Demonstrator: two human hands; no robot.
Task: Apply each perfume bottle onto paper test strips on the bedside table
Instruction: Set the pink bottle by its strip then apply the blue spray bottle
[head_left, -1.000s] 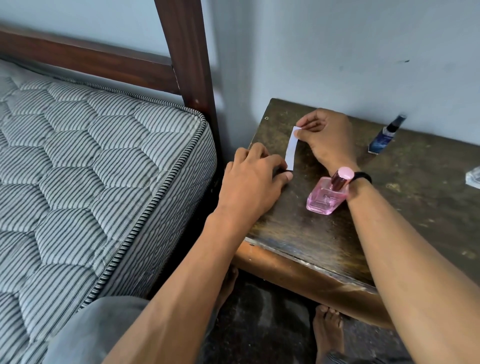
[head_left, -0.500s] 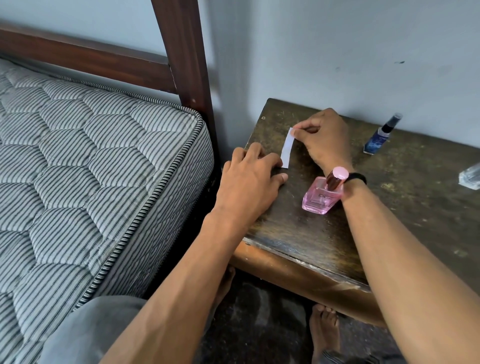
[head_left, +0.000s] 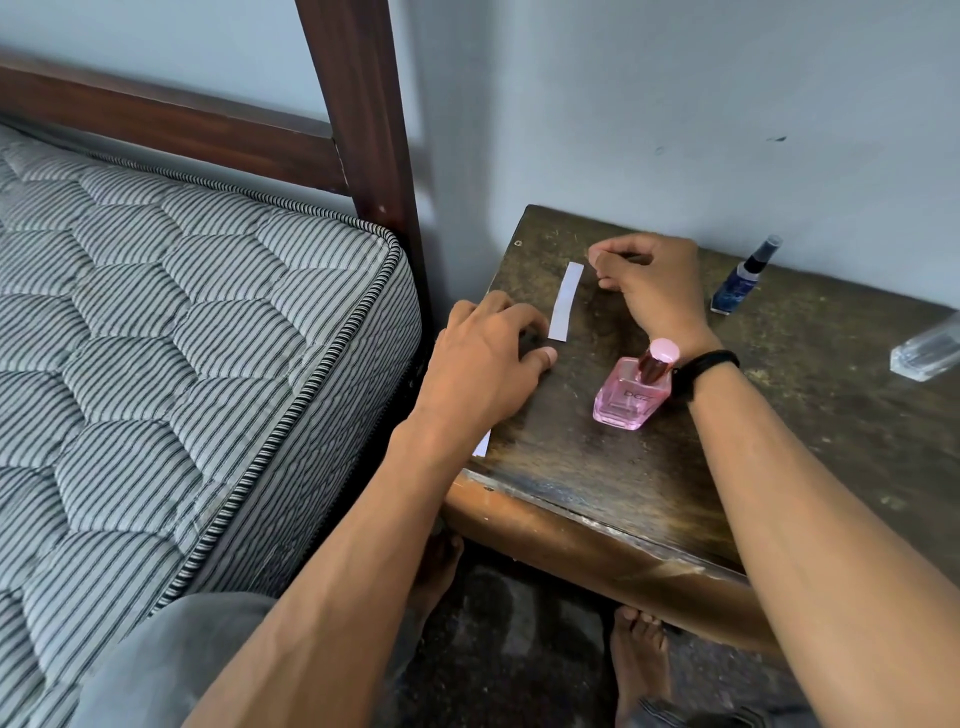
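Paper lies clear of my right grip (head_left: 649, 280), curled on nothing just right of the test strip (head_left: 566, 301), which lies flat upper-centre on the worktop (head_left: 571, 462). My left grip (head_left: 488, 358) curls at its near end; contents unclear. Advised: pin the strip, uncap the pink bottle (head_left: 628, 397) mid-frame, spray lightly.

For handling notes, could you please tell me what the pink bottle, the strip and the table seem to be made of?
Pink bottle: probably glass, glossy and see-through, though clear plastic is possible. Strip: thin matte white paper, lying flat. Table: wood with a dark, worn, scuffed finish; paler wood shows at its front edge.
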